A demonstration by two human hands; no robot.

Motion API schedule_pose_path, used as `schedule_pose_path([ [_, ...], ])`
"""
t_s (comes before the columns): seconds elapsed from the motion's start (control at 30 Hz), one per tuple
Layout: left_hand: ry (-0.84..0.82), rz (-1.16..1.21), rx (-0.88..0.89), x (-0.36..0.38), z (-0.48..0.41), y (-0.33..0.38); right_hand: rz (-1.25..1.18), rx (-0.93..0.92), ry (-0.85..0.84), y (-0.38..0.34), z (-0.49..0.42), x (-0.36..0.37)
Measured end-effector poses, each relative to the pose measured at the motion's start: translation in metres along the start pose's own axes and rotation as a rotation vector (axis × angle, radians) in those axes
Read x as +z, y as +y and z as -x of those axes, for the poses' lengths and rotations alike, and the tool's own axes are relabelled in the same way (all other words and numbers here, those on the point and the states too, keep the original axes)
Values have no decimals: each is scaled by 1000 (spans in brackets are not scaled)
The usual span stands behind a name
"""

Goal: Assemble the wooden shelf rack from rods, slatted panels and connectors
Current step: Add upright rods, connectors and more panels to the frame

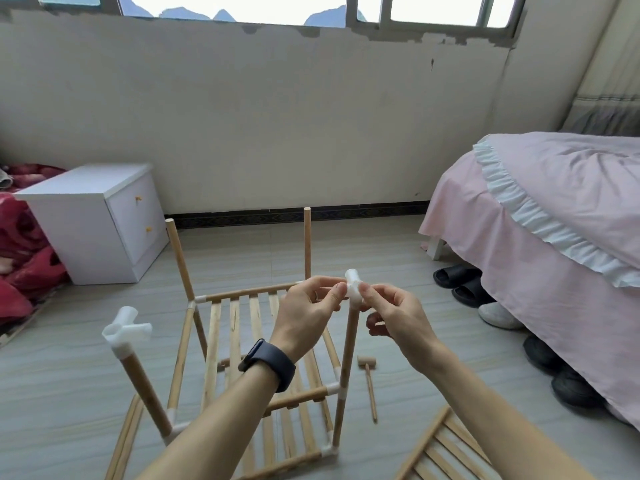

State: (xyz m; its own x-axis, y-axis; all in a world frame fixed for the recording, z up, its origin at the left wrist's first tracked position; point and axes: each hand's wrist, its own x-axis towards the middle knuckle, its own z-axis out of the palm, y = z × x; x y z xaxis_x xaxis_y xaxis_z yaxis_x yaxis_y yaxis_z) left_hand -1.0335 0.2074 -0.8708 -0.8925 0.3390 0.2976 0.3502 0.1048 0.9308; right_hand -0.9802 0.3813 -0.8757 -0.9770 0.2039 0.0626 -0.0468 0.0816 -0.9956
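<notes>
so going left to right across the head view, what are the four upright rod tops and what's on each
near left rod capped with a white connector → far left rod, bare top → far right rod, bare top → near right rod, with a white connector at its top in the grip of left hand and right hand

A person's left hand (313, 306) and right hand (391, 310) pinch a white plastic connector (354, 288) seated atop the near-right upright wooden rod (348, 358) of a partly built wooden shelf rack (256, 358) on a grey tiled floor (398, 344). A second white connector (125, 330) caps the near-left rod. A small wooden mallet (370, 386) lies beside the frame, a loose slatted panel (446, 448) at lower right. A dark smartwatch (268, 363) circles the left wrist.
</notes>
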Motion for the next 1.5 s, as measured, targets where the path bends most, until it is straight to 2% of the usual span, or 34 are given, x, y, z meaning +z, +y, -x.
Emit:
schedule_pose_path([
  [0.07,-28,-23,-6,-1,5,-2,-15,70,-152,13,1,-13],
  [0.17,-87,-103,-55,-7,14,-8,183,85,-280,39,4,-12],
  [0.3,-114,-216,-27,-15,23,-6,490,-191,-169,69,12,10],
  [0.37,-97,-239,-6,-20,27,-3,564,-314,-130,80,17,25],
  [0.53,9,-275,-63,-52,44,-5,585,-559,-100,81,36,79],
  [0.7,-44,-156,-171,-101,75,-5,580,-616,-164,79,45,123],
  [0.83,-4,-57,-230,-135,106,-7,536,-644,-267,71,52,156],
  [0.9,77,-17,-222,-138,122,-9,571,-641,-300,66,52,175],
  [1.03,393,168,-241,-129,132,-2,533,-580,-452,52,46,215],
  [1.17,681,176,-193,-135,118,2,500,-452,-586,49,31,222],
  [1.23,746,214,-167,-142,114,-2,511,-452,-509,55,20,210],
  [1.27,756,250,-168,-145,112,-6,488,-464,-406,57,13,202],
  [1.37,772,309,-171,-148,110,-17,411,-439,83,59,-16,173],
  [1.43,773,313,-152,-147,108,-22,345,-255,334,55,-43,153],
  [1.47,769,312,-141,-147,106,-24,318,-143,362,51,-58,145],
  [1.5,762,307,-133,-148,105,-25,298,-53,312,48,-71,139],
])
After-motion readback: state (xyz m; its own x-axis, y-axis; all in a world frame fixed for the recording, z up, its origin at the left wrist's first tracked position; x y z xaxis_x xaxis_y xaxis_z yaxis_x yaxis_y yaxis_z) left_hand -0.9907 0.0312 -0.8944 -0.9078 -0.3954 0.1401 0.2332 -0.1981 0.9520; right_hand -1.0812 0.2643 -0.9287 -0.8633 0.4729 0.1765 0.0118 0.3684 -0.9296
